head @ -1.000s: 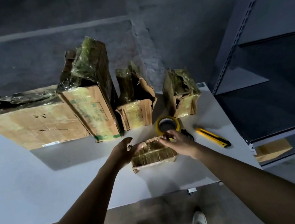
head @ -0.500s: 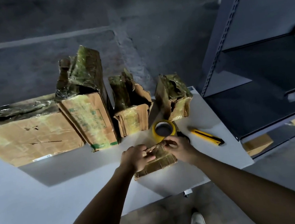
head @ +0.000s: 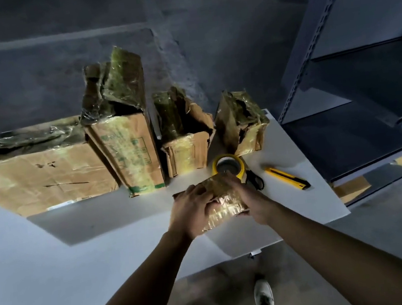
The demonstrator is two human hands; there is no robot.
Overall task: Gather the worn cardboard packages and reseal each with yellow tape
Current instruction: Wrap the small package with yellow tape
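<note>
The left hand (head: 192, 211) and right hand (head: 249, 197) both curl around 1 small package (head: 224, 206) over the desk (head: 104, 243), just in front of the tape roll (head: 228, 168). Its glossy old wrap looks slippery, so a loose grip could drop it onto the roll or the scissors (head: 254, 181).

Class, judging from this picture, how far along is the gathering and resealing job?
Done: gathering, since all five sit on the table. In hand: the left hand and right hand grip the small package near the yellow tape roll. Left: the four packages behind show torn, gaping tops.
</note>
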